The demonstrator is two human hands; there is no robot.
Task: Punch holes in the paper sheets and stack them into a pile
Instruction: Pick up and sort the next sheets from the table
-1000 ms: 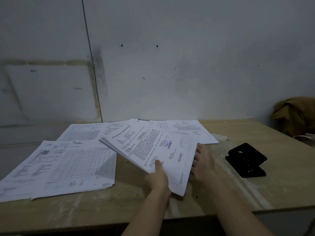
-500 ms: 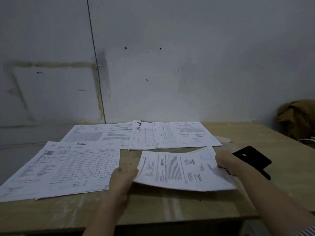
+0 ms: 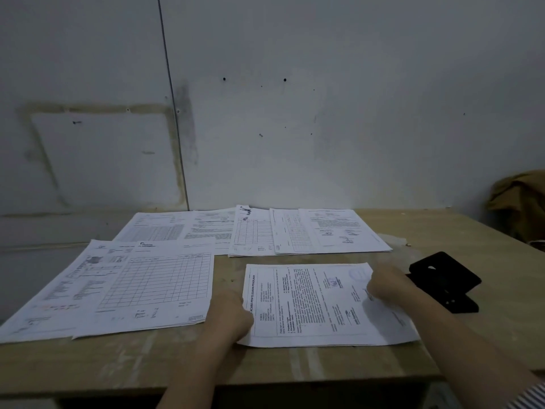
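A thin set of printed sheets (image 3: pixel 312 305) lies sideways on the wooden table (image 3: pixel 265 367) in front of me. My left hand (image 3: pixel 230 312) pinches its left edge. My right hand (image 3: pixel 386 283) grips its right part, fingers curled on the top sheet. A black hole punch (image 3: pixel 445 280) stands just right of my right hand, partly hidden behind it. Other printed sheets lie spread out: a table form (image 3: pixel 141 287) at the left, and a row of overlapping pages (image 3: pixel 256 230) along the back.
A white wall (image 3: pixel 295 113) rises right behind the table. A brown bundle of cloth (image 3: pixel 519 199) sits at the far right edge. The table's front edge runs close below my forearms.
The held sheets turned from a slanted, lifted pose to lying sideways and flat on the table. My left hand shifted to their left edge, my right hand to their right part.
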